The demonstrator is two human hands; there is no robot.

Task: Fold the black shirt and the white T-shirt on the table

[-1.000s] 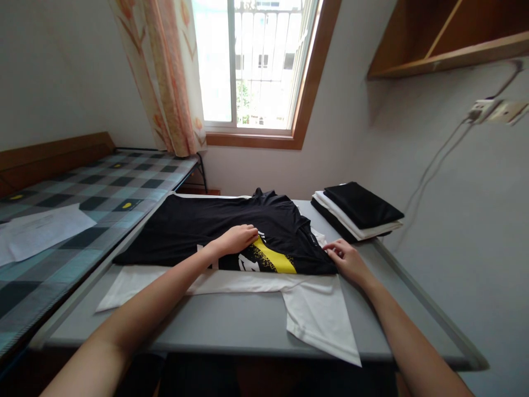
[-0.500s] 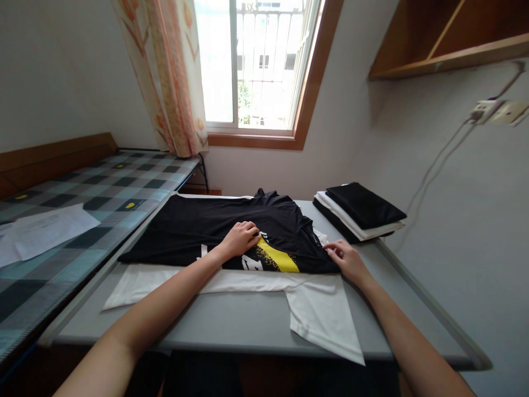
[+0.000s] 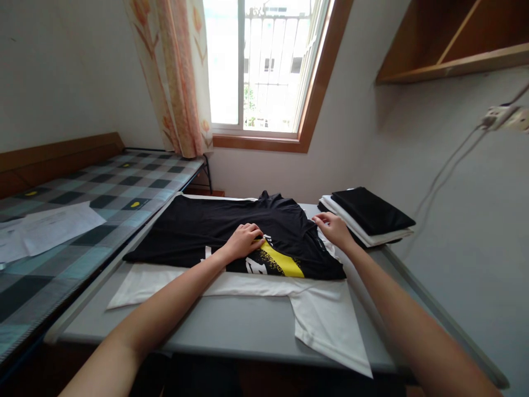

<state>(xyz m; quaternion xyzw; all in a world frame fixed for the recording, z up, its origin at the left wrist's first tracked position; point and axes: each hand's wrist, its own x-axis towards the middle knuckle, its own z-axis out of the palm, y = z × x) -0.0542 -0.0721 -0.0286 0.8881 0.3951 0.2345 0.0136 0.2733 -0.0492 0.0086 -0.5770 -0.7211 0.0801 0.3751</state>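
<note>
A black T-shirt (image 3: 206,226) with a yellow and white print lies on top of a white T-shirt (image 3: 330,317). The white one shows along the near side, with a sleeve over the table's front edge. On the black cloth beside the print rests my left hand (image 3: 243,241), palm down, fingers loosely bent and a little apart. My right hand (image 3: 333,227) is at the neck end of the black T-shirt, thumb and fingers pinched together at its edge. The fingertips partly hide the cloth there.
The shirts lie on a grey table (image 3: 248,325). Folded clothes (image 3: 372,212), black and white, are stacked at its back right. To the left stands a bed with a checked mattress (image 3: 165,171) and papers (image 3: 53,229). A window (image 3: 268,71) and curtain (image 3: 182,77) are behind.
My right hand has moved away from me along the neck edge, from the near corner toward the far shoulder. My left hand stays on the print. The view has shifted slightly.
</note>
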